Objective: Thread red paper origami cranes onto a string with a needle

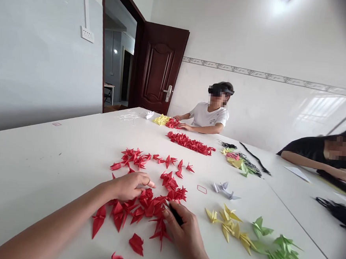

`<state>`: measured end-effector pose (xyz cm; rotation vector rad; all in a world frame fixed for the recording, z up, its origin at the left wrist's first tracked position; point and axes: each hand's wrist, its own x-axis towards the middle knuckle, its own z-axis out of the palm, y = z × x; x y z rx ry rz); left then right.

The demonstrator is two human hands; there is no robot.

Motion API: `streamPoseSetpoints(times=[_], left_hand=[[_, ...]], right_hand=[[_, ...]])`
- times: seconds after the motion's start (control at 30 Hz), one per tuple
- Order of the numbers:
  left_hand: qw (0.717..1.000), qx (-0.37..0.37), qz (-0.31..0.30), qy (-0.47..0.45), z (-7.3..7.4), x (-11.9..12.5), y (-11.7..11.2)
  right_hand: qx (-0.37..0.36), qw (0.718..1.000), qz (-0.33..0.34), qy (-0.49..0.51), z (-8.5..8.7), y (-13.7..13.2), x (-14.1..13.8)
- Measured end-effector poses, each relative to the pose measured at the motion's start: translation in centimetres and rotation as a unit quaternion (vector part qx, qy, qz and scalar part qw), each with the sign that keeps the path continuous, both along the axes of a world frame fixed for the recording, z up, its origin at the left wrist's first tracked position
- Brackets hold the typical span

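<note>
Loose red origami cranes (143,210) lie scattered on the white table (40,155) in front of me. My left hand (129,186) sits over them with its fingers curled, and I cannot tell whether it holds anything. My right hand (185,235) pinches a thin black strip (176,214) at the edge of the red heap. Yellow paper cranes (228,226) and green paper cranes (283,251) lie further right, with pale lilac cranes (223,190) beyond them.
A long row of red cranes (189,143) lies farther up the table. A person in a white T-shirt (209,116) has both hands by red and yellow cranes (161,121). Another person in black (316,155) sits at right beside black threads (336,212). A dark door (159,65) stands open behind.
</note>
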<state>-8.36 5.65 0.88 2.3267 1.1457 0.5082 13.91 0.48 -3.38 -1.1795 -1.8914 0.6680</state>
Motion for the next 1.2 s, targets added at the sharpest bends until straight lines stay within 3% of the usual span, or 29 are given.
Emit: streamPoseSetpoints(times=[0.27,0.63,1.0,1.2], left_hand=[[1.000,-0.002,-0.013,0.011,-0.5,0.7,0.1],[0.994,0.040,0.073,-0.078,0.2,1.7,-0.9],[0.993,0.034,0.012,-0.110,-0.2,3.2,-1.7],[0.993,0.003,0.002,-0.114,-0.3,3.5,-2.0]], right_hand=[[0.001,1.000,0.013,0.004,-0.1,0.2,0.0],[0.002,1.000,0.013,0.010,0.0,0.1,0.0],[0.043,0.999,-0.014,0.016,-0.2,0.1,0.2],[0.048,0.999,0.012,0.003,0.3,-0.3,0.1]])
